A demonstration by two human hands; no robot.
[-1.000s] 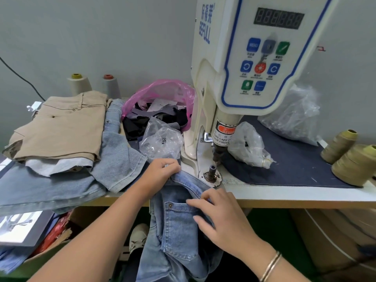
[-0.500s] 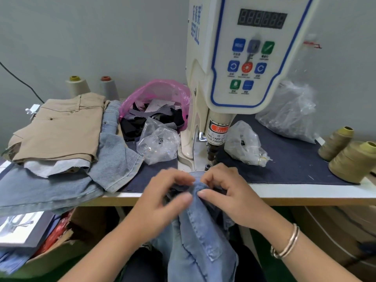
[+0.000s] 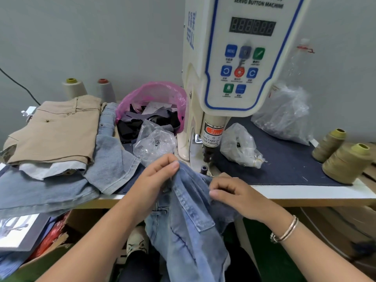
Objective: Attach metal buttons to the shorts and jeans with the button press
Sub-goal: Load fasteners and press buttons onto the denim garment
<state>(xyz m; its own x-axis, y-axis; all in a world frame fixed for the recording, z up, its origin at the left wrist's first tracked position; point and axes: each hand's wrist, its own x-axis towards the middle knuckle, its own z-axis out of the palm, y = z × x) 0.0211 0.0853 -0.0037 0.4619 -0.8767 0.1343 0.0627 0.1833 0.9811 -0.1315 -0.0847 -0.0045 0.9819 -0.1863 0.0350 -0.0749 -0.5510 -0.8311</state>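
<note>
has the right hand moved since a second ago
Yes. The right hand came up off the jeans pocket toward the button press and now pinches the denim by the table edge.

I am wearing the single camera on my head, and it is looking forward and down, close over my left hand (image 3: 156,180) and right hand (image 3: 234,193) at the table (image 3: 305,193) edge, with the button press (image 3: 234,58) rising just ahead, its top cut off.
</note>
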